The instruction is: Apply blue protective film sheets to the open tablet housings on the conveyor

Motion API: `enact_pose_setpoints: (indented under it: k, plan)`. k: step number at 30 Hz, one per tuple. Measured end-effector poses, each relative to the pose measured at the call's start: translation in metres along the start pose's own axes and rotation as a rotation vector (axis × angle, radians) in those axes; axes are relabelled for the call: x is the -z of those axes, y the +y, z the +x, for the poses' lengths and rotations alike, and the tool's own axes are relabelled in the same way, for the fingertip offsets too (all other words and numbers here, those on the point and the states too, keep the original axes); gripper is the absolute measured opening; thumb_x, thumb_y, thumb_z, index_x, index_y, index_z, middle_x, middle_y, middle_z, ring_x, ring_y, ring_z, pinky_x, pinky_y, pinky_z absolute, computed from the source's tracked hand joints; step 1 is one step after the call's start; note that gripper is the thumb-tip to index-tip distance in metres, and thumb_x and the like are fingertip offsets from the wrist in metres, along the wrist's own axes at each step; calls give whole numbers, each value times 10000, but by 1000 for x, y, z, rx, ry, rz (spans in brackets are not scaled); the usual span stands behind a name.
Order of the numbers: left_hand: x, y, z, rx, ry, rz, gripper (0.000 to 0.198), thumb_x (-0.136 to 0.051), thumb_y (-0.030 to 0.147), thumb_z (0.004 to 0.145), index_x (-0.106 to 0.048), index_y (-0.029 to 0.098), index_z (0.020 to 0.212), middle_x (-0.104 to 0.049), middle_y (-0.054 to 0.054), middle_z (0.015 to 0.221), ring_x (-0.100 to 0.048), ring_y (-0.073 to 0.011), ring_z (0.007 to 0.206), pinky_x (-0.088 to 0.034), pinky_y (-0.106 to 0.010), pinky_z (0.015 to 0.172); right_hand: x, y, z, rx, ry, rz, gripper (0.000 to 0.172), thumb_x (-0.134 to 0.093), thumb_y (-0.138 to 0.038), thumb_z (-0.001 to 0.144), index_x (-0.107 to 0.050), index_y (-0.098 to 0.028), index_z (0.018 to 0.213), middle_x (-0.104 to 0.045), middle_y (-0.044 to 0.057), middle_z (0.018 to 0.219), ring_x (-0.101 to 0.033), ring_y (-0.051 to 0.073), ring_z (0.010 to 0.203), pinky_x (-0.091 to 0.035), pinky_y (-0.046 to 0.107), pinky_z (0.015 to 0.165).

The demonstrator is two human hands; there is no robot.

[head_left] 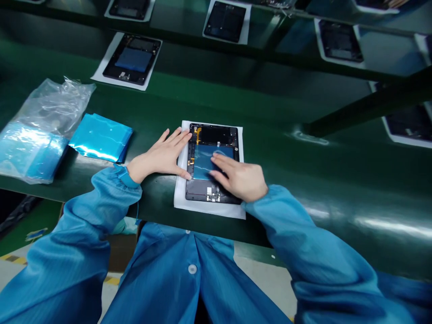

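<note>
An opened dark tablet chassis (216,134) lies on a white sheet (209,209) on the green belt in front of me. A blue film-covered panel (202,164) sits in its middle. My left hand (162,155) lies flat and open on the sheet, its fingers against the chassis's left edge. My right hand (241,179) rests on the blue panel, fingers stretched out and pressing down on it. Both arms wear blue sleeves.
A stack of blue film sheets (101,137) lies to the left, beside a clear plastic bag (40,128) holding more. Other tablet chassis on white sheets, such as one at the upper left (132,59), sit further along the belt. A dark bar (367,105) crosses at the right.
</note>
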State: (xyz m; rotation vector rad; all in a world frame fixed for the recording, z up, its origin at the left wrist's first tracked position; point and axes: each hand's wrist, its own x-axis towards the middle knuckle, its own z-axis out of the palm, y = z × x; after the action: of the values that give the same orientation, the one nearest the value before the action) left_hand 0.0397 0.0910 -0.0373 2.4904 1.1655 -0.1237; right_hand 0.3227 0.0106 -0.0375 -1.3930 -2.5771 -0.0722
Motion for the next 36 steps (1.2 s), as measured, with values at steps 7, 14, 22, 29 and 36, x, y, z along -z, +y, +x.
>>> enact_pose_setpoints:
  k: [7, 14, 22, 29, 36]
  plan:
    - [-1, -2, -1, -18, 18, -25, 1438, -594, 974, 763, -54, 78, 1750, -41, -202, 1827, -14, -402, 1715, 16, -569, 1389, 10, 6, -51, 19, -39, -35, 471, -543, -480, 1088, -773, -154, 1337, -733, 125, 1409, -823, 220, 851, -616, 332, 692]
    - [-1, -6, -2, -10, 24, -27, 1421, -602, 964, 765, -60, 99, 1754, -60, -196, 1827, -38, -402, 1715, 5, -569, 1389, 2, 19, -5, -132, -81, -42, 623, -444, -559, 1099, -666, -116, 1477, -664, 151, 1518, -796, 305, 1091, -594, 372, 699]
    - [0, -4, -1, 5, 18, -27, 1419, -602, 961, 765, -68, 93, 1753, -50, -197, 1827, -29, -392, 1716, 11, -556, 1391, 22, -15, -49, 16, -133, -73, 687, -461, -590, 1091, -608, -77, 1522, -696, 198, 1463, -788, 237, 747, -537, 364, 614]
    - [13, -5, -2, 20, -6, -43, 1381, -697, 887, 761, -133, 102, 1747, -105, -215, 1821, -97, -413, 1708, -53, -576, 1388, 15, 13, -51, -197, 76, 258, 478, -484, -523, 1088, -760, -189, 1290, -846, 89, 1093, -762, 200, 736, -570, 321, 683]
    - [47, 22, 45, 153, 258, 33, 518, -618, 381, 1014, -604, 149, 1476, -661, -169, 1482, -624, -349, 1376, -474, -507, 1180, -13, 34, 7, -304, 264, 467, 404, -503, -440, 1052, -796, -206, 1203, -809, 108, 1041, -732, 262, 898, -598, 429, 861]
